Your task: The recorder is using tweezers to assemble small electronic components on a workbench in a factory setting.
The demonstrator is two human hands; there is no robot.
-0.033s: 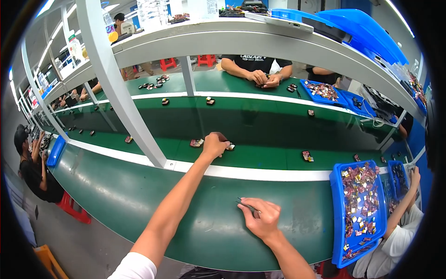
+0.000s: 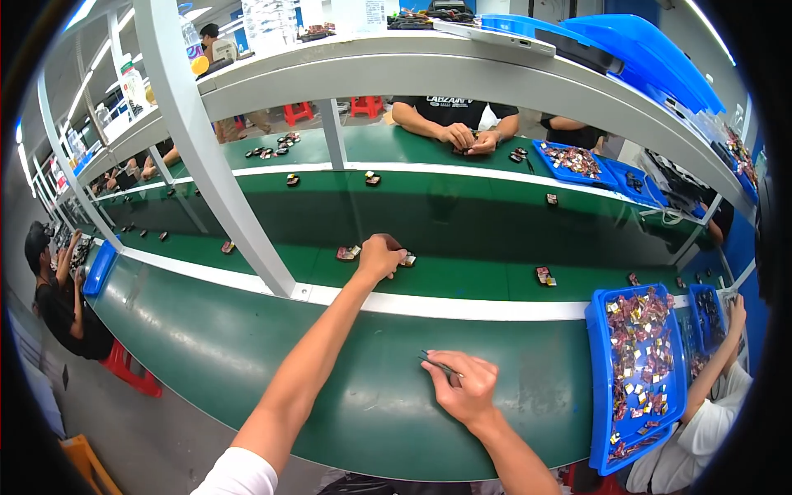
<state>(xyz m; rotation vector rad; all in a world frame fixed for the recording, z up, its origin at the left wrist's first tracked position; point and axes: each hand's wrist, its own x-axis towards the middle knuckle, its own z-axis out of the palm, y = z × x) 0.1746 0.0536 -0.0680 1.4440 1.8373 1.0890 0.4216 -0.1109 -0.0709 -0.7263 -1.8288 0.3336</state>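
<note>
My left arm stretches over the white rail to the green conveyor belt [image 2: 462,276]. There my left hand [image 2: 381,257] is closed, fingers curled down, on a small dark electronic unit [image 2: 408,259] with a pale patch. The fingers partly cover the unit. Just left of that hand lies a similar unit [image 2: 347,253] with a reddish board. My right hand [image 2: 466,388] is above the green worktop, closed around slim dark tweezers [image 2: 426,357] whose tips point up and left. Nothing shows between the tips.
A blue tray [image 2: 596,371] of small reddish boards with pale tabs stands at my right. Another unit [image 2: 545,276] lies on the belt. A white post [image 2: 219,157] and shelf [image 2: 396,70] rise ahead. Co-workers sit opposite [image 2: 458,120], at left [image 2: 62,289] and at right [image 2: 709,412].
</note>
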